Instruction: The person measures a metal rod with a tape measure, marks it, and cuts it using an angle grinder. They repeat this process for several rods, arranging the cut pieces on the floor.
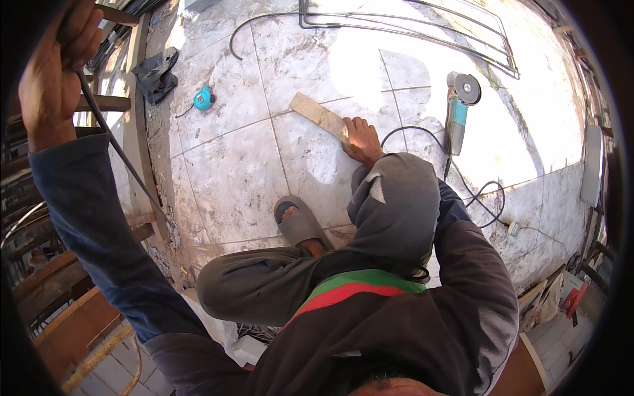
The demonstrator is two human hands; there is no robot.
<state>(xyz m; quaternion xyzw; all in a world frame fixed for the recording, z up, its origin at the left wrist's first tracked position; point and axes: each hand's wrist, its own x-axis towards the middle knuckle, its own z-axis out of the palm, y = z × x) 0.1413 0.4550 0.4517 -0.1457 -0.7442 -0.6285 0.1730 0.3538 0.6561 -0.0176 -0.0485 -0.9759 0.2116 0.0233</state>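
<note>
Fingers of our left hand, raised at the upper left of the frame, are clenched around a thin dark metal rod that slants down toward the left centre. Our right hand, at centre, rests on the near end of a flat wooden plank lying on the tiled floor; whether it grasps the plank or just presses on it we cannot tell. To the right of that hand lies an angle grinder with its cable looping nearby. A blue tape measure sits upper left of the plank, and our sandalled foot is just below centre.
</note>
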